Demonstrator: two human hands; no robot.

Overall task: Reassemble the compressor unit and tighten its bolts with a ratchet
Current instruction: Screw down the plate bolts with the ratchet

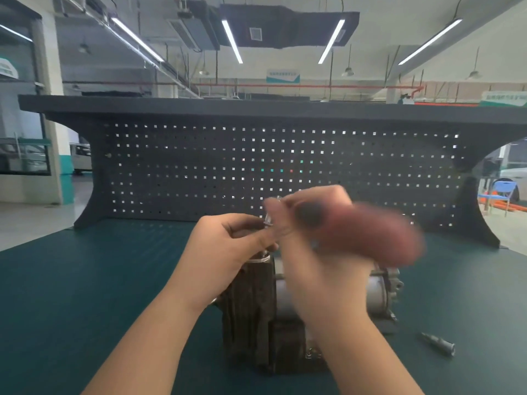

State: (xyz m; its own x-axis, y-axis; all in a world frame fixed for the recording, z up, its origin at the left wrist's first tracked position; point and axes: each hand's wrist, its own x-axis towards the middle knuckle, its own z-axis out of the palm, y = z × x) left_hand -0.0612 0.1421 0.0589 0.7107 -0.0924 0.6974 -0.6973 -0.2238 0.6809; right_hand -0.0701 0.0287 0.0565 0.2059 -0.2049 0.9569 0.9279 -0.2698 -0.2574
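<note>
Two hands work above the compressor (251,309), which sits on the green bench mat (85,280) directly below the grip. I see my left hand (228,246) with fingers curled, pinching a small shiny metal part (268,218) at the top of the compressor's dark housing; the part is too blurred for me to tell whether it is a socket or a bolt head. My right hand (308,252) is wrapped around the ratchet (362,238), whose red-brown handle extends to the right of the grip and is heavily smeared by motion. The ratchet's dark neck meets the shiny part just above my left fingertips. Both hands touch or nearly touch at that point; I cannot tell which.

Below the right wrist, the silver cylindrical section of the compressor lies on its side, running rightward from the dark housing. One loose dark metal piece (439,343), shaped like a stepped adapter, lies on the mat to the right of the compressor, well apart from both hands. Behind the grip stands a black pegboard (256,166).
</note>
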